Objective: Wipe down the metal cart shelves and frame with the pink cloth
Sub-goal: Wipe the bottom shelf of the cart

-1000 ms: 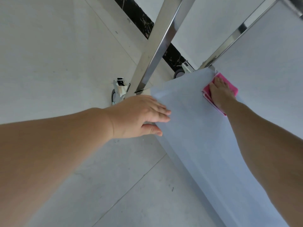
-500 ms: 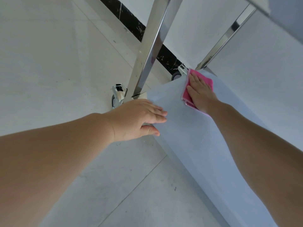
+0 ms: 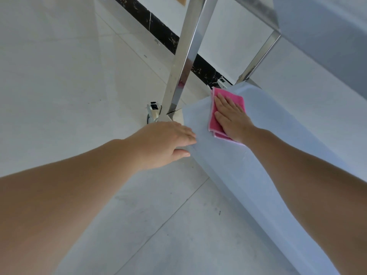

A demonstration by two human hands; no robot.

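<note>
Mid-task, wiping the bottom shelf of the metal cart. The right hand lies flat on the pink cloth, fingers straight and spread, palm pressing down and not clutching it. The cloth is folded and sits on the shelf top at the far end, near the corner between the near post and the far post, with its left edge close to the shelf's short side. The left hand braces on the shelf's near corner, fingers laid fairly straight over the top and thumb against the side face; it holds nothing loose.

Progress, as a judgement: the pass is on the shelf's far end. The shelf shows no streaks or wet marks, so I cannot tell how much of it is already wiped. The stretch under the right forearm looks the same as the rest.

Likely still left: the remaining run of this shelf, both shiny posts, the upper shelf seen at top right, and the frame down by the caster. None of these has the cloth on it now. The posts reflect cleanly but that proves nothing. Call it somewhere in the shelf stage, with the frame work apparently still ahead
</note>
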